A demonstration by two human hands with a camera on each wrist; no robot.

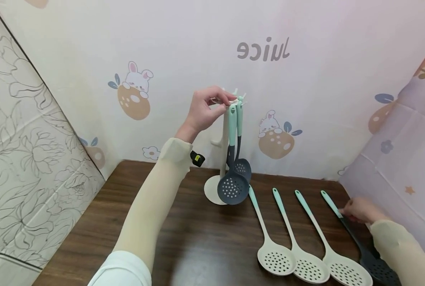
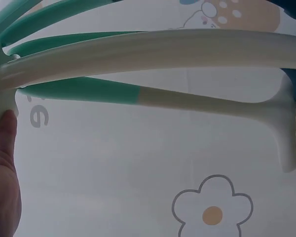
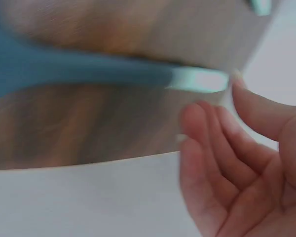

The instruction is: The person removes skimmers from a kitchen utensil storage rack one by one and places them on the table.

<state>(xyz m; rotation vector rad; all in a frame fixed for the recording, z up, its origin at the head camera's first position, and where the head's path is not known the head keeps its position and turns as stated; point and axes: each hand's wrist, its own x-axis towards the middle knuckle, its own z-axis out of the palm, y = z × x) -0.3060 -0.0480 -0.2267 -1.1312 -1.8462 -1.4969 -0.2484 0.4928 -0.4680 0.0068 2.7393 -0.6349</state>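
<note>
My left hand (image 1: pixel 208 109) pinches the top of a cream utensil stand (image 1: pixel 212 190). From the stand's hooks hang dark skimmers with mint handles, the nearest skimmer (image 1: pixel 233 188) in front of the post. The left wrist view also shows a hanging cream skimmer (image 2: pixel 202 103) behind the post (image 2: pixel 163 49). At the table's right side, my right hand (image 1: pixel 364 209) is beside the mint handle of a dark slotted turner (image 1: pixel 351 234). In the right wrist view, its thumb is right at the handle end (image 3: pixel 202 80), with fingers loosely bent and nothing between them.
Three cream skimmers with mint handles lie side by side on the brown table (image 1: pixel 194 234): a left skimmer (image 1: pixel 276 259), a middle skimmer (image 1: pixel 310 271) and a right skimmer (image 1: pixel 349 272). Patterned cloth (image 1: pixel 183 47) hangs behind the table and along both sides.
</note>
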